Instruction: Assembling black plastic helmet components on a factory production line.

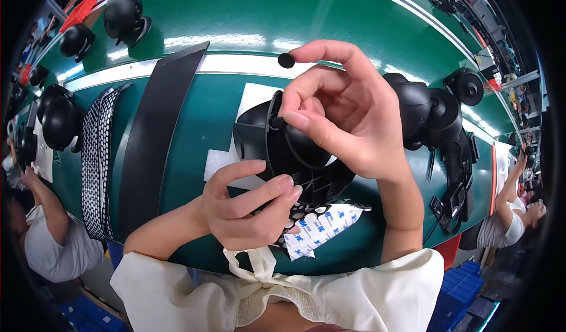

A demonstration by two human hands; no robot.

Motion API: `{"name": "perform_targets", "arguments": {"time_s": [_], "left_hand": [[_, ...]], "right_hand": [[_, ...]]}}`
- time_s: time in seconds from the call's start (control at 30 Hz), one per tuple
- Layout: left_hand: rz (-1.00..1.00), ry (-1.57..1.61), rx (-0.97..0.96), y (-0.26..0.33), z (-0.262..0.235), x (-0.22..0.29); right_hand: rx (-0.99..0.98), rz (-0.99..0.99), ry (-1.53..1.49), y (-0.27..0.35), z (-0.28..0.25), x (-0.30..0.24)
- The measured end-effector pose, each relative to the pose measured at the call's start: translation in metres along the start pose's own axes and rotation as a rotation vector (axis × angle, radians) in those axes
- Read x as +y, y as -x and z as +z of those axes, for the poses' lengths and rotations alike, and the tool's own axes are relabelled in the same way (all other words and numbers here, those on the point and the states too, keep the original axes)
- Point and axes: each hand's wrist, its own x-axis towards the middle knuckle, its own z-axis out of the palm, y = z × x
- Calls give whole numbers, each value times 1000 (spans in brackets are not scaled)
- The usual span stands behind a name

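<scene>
A small round black pad (286,60) clings to the index fingertip of my right hand (354,114). That hand's thumb and middle finger are bent together at the upper rim of a glossy black rounded housing (250,137); whatever is between them is too small and dark to name. In front of the housing, my left hand (244,208) has its fingers curled over a sheet of round black pads (324,229), whose printed white backing is folded outward. Where the left fingers grip the sheet is partly hidden. White foam sheet (221,164) lies under the housing.
Left of the housing lie a long black strip (156,131) and a dotted sheet of pads (97,161). More black housings (62,117) stand beyond. On the right are black assembled units (436,114) and dark tools (454,199). Co-workers (53,232) sit on both sides.
</scene>
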Motion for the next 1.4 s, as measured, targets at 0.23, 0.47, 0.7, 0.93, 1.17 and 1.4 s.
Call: {"name": "perform_targets", "arguments": {"time_s": [0.23,0.47,0.7,0.93,1.17,1.4], "left_hand": [[-35,10,3,2,1,0],[-41,10,-16,0,-3,0],[-6,-22,-32,1,-5,-3],[35,-107,-46,6,-8,2],[83,-108,-89,14,-12,-1],[107,-114,-57,13,-6,-1]], "right_hand": [[-22,-137,283,-1,1,0],[44,-562,869,1,7,2],[-36,-827,1386,14,11,-2],[232,-226,518,46,-26,-15],[270,170,292,54,-37,-19],[320,163,245,48,-37,-11]]}}
